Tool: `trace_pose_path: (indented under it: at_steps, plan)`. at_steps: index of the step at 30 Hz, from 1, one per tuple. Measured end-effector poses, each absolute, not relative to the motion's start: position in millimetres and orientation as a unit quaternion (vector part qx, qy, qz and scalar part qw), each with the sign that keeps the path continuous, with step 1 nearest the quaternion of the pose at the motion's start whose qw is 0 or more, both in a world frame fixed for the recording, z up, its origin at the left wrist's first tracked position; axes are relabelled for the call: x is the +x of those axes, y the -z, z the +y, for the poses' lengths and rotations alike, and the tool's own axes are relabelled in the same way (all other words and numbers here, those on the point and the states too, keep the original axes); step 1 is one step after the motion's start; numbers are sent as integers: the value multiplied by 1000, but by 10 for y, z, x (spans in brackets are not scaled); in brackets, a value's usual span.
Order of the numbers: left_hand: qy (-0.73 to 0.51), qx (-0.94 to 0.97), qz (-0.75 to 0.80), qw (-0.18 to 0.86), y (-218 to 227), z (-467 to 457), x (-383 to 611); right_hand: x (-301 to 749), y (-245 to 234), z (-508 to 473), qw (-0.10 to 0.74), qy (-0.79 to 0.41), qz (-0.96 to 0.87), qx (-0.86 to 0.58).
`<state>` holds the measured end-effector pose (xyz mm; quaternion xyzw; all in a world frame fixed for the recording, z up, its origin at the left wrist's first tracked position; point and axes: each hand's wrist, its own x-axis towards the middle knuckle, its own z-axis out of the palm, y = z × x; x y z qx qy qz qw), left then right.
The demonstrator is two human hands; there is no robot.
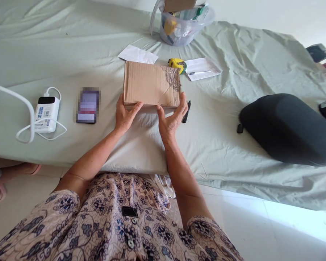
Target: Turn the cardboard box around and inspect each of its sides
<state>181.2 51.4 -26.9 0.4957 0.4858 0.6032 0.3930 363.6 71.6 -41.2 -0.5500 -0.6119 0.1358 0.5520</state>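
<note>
A brown cardboard box (149,84) is gripped between my two hands over the cloth-covered surface. My left hand (126,115) holds its near left corner, thumb along the near edge. On the near right corner is my right hand (171,117), thumb at the near edge and fingers on the right side. Dark scribbled marks run over the box's top right part. Just beyond that corner lies a yellow and green tape measure (177,64). A black pen-like object (187,112) rests beside my right fingers. The fingers under the box are partly hidden.
Behind the box lie a white paper (138,54) and another sheet (206,65) with a pen (198,73). A clear plastic tub (179,30) stands farther back. Leftward are a phone (87,105) and white power bank (47,114); a dark rounded case (285,127) sits right.
</note>
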Motion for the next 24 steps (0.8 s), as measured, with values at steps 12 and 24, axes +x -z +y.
trace_pose_path:
  at_steps: [12,24]
  plan:
    - [-630,461,549,299,350,658,1633,3947,570,1012,652,-217,-559,-463]
    - [-653,392,555,336,367,705,1546,3894,436,930,616,-268,-601,-433]
